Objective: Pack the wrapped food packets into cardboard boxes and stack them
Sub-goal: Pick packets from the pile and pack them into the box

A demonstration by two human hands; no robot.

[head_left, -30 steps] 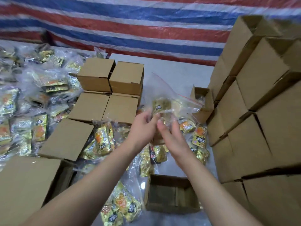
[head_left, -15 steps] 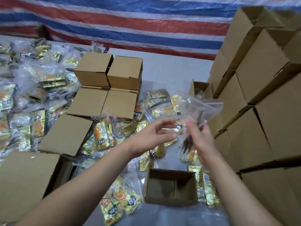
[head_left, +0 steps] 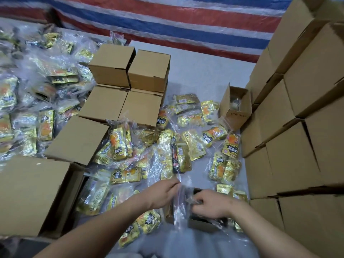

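The clear plastic bag of packets point(head_left: 179, 202) is hanging upright at the lower centre of the frame, its long axis running top to bottom, directly over the small open cardboard box point(head_left: 200, 223) that sits just beneath both hands. The left hand point(head_left: 163, 192) is pinching the bag's upper edge while the right hand point(head_left: 210, 202), nearer the box mouth, is gripping the crumpled film lower down. Loose gold packets point(head_left: 178, 146) are lying scattered beyond, with closed boxes point(head_left: 290, 161) stacked along the right edge.
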